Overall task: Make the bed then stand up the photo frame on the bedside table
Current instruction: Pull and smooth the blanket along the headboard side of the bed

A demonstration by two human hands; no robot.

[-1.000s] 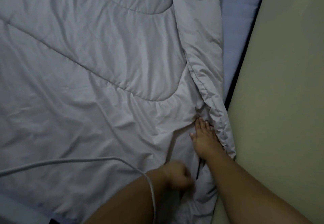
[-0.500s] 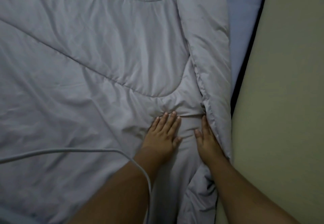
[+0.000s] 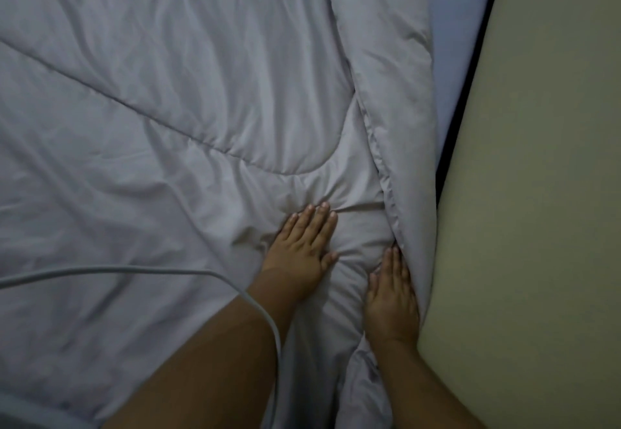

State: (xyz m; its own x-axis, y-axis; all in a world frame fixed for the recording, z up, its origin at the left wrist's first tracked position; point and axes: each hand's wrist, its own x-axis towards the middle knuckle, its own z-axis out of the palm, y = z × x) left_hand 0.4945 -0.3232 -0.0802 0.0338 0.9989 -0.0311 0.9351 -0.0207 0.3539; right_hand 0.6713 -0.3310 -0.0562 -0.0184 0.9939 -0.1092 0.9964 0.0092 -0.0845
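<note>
At the bed's wall side, you are pressing both hands flat, apart, on the quilt (image 3: 188, 119): left hand (image 3: 304, 248), right hand (image 3: 391, 297). Its folded edge (image 3: 396, 99) is running lengthwise just beyond your right hand, the nearer one. No frame in view.

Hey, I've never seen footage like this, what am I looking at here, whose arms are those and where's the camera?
There is no machine here. The camera sits on a person's head and looks down, so the two bare arms coming in from the bottom are that person's own. Both hands lie flat on a grey quilted comforter spread over a bed. The left hand presses down on a bunched, wrinkled patch. The right hand lies against the comforter's folded-over edge near the wall. Neither hand grips anything; the fingers are stretched out. A strip of bluish sheet shows beside the folded edge. A pale cable crosses the comforter and the left forearm. No photo frame or bedside table is in view.
</note>
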